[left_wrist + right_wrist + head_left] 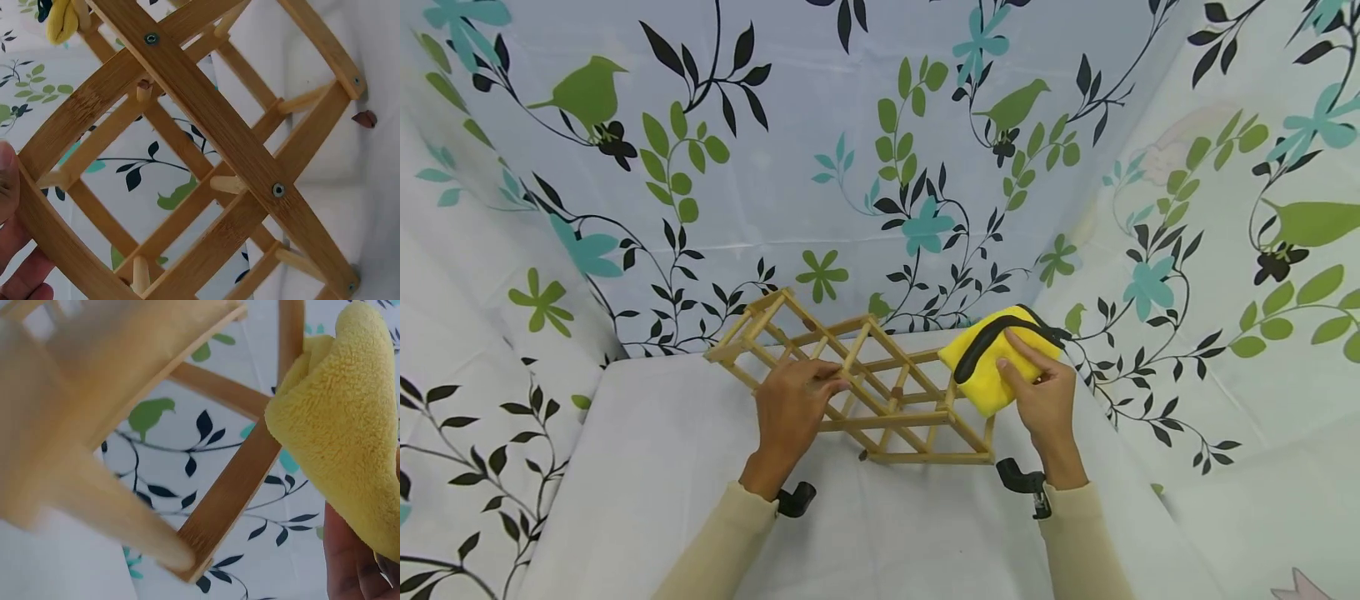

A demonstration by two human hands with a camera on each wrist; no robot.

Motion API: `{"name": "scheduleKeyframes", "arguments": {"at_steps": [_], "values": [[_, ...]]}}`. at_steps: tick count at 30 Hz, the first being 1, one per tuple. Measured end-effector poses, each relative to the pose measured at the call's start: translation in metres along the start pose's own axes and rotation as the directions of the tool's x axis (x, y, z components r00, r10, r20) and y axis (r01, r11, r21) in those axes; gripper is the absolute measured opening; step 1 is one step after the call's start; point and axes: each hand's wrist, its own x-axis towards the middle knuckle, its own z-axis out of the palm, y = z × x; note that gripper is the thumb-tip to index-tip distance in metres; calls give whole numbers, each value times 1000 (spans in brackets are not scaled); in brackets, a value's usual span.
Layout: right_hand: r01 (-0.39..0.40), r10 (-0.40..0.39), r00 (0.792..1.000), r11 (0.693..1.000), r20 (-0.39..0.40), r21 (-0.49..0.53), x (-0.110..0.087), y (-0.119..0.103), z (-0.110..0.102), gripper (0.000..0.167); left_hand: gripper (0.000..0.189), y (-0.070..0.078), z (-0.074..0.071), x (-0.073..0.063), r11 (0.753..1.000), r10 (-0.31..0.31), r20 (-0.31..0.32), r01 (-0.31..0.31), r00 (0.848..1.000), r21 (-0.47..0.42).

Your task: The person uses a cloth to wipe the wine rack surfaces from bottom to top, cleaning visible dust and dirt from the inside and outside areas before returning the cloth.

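A light wooden lattice rack (883,422) of crossed slats and round dowels stands on the white surface, running from upper left to lower right. My left hand (793,408) holds one of its bars near the middle; in the left wrist view fingers (25,269) show at the rack's left edge. Over the rack's right end, my right hand (1048,387) pinches a folded yellow cloth (988,390) with black trim, thumb and fingers on it. Up close, the fluffy cloth (344,406) appears beside a wooden slat (231,487); whether they touch I cannot tell.
A white sheet (647,475) covers the surface. Patterned curtains (820,192) with leaves and birds hang behind and at both sides. Black wrist mounts (1022,477) sit at both cuffs. A small dark brown piece (364,119) shows near a rack corner.
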Motion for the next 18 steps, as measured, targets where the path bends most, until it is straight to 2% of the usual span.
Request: {"name": "scheduleKeyframes", "arguments": {"at_steps": [4,6,8,14,18], "values": [[58,-66,993,995,-97,-85,1,5,-4,41,39,7,3,-4,998,48,-16,-47,999,51],[86,-107,982,987,-157,-137,2,6,-5,41,40,10,3,-4,996,50,-17,-49,999,72],[91,-123,975,981,-185,-172,4,6,-6,40,39,14,4,-5,995,45,-6,-44,999,87],[61,-81,992,978,-92,-197,12,6,-10,39,35,23,2,-7,996,17,39,-20,999,92],[81,-107,992,947,-69,-312,22,9,-12,38,35,28,3,-8,994,48,41,-51,998,92]]}}
